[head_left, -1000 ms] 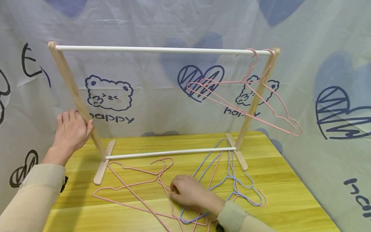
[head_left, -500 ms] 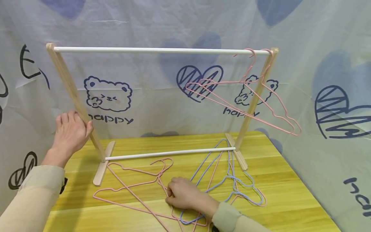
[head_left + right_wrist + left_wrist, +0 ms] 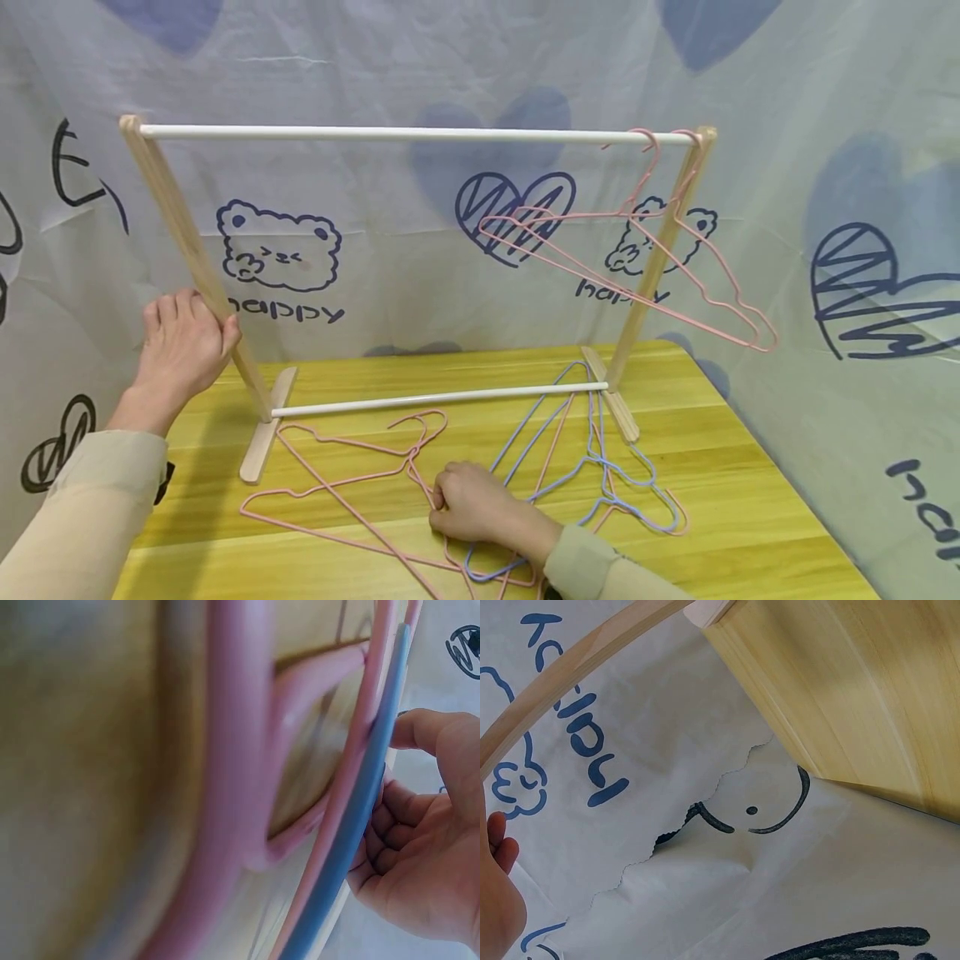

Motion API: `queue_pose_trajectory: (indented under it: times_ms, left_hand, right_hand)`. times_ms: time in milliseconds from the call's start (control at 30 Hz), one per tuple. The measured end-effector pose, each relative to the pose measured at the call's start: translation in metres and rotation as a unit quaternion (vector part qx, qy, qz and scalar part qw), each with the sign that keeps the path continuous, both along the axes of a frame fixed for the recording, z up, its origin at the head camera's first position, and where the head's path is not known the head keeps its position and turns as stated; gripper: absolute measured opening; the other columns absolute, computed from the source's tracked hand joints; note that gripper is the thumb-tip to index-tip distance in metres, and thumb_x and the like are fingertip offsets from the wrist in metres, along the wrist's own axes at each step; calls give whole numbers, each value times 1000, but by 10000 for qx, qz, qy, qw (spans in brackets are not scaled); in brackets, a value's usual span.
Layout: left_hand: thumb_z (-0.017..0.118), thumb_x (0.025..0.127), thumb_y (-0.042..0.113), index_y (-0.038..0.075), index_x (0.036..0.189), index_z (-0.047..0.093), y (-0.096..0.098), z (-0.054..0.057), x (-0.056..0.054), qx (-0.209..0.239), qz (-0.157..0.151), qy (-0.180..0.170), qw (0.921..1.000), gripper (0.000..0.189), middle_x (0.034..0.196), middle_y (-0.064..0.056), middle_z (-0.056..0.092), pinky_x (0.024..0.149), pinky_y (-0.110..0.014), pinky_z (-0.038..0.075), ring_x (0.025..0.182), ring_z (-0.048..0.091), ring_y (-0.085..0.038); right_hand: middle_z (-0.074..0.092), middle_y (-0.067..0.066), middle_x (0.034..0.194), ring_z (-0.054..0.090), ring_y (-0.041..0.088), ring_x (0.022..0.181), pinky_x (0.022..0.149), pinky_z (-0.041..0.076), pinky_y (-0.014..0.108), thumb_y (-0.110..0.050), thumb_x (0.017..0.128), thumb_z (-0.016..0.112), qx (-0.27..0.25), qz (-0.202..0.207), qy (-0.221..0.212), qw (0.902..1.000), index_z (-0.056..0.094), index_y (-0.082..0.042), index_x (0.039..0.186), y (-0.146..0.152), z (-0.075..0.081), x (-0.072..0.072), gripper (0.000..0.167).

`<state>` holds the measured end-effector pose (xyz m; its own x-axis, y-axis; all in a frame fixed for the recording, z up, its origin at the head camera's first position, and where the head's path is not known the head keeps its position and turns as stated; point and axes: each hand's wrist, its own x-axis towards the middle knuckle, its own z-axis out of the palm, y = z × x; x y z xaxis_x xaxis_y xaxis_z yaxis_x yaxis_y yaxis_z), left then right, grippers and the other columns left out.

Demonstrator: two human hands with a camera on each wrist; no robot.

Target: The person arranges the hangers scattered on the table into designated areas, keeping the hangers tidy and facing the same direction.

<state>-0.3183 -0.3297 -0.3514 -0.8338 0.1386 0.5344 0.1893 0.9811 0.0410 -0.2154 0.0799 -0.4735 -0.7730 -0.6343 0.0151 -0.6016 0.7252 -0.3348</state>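
My left hand (image 3: 180,350) grips the left wooden post (image 3: 177,208) of a garment rack, thumb on the near side. In the left wrist view only part of that hand shows beside the curved-looking post (image 3: 577,664). Low over the table, my right hand (image 3: 480,507) pinches the side of a pink clothes hanger (image 3: 412,454) with curled fingers. This hanger lies overlapping another pink one. In the right wrist view, a blue hanger (image 3: 367,787) and blurred pink hanger bars (image 3: 238,750) cross in front of the fingers, hiding the exact contact.
Two pink hangers (image 3: 628,210) hang at the right end of the white top rod (image 3: 390,133). Blue hangers (image 3: 596,457) lie tangled with pink ones on the yellow wooden table (image 3: 750,517), under the lower rod (image 3: 450,398). A printed cloth (image 3: 375,67) surrounds the table.
My right hand has shifted slightly left and down onto the side of the pink hanger. The left hand keeps its place on the post.
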Motion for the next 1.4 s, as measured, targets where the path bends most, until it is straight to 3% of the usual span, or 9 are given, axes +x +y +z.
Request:
queue_pose_trajectory:
  times_ms: [767, 1033, 1400]
  left_hand:
    - [45, 105, 26, -11, 87, 37, 0, -3, 0, 87, 47, -78, 9999, 42, 94, -29, 33, 86, -62, 18, 90, 27, -49]
    - [45, 105, 25, -12, 88, 38, 0, -3, 0, 81, 71, -114, 9999, 42, 95, -30, 33, 88, -63, 17, 92, 27, -50]
    - [45, 105, 26, -12, 87, 37, 0, -3, -1, 82, 41, -44, 9999, 43, 94, -30, 33, 87, -63, 17, 91, 27, -50]
  right_hand:
    - [52, -11, 76, 48, 1, 65, 61, 44, 18, -15, 83, 71, -1111, -390, -650, 9909, 63, -18, 79, 6, 1, 4, 10]
    - [51, -13, 70, 45, -2, 54, 52, 41, 14, -9, 88, 67, -1652, -463, -801, 9819, 66, -10, 91, 9, 3, 5, 3]
    - [52, -14, 67, 39, -3, 45, 46, 34, 12, -11, 99, 64, -1999, -466, -942, 9742, 70, 1, 112, 11, 8, 6, 19]
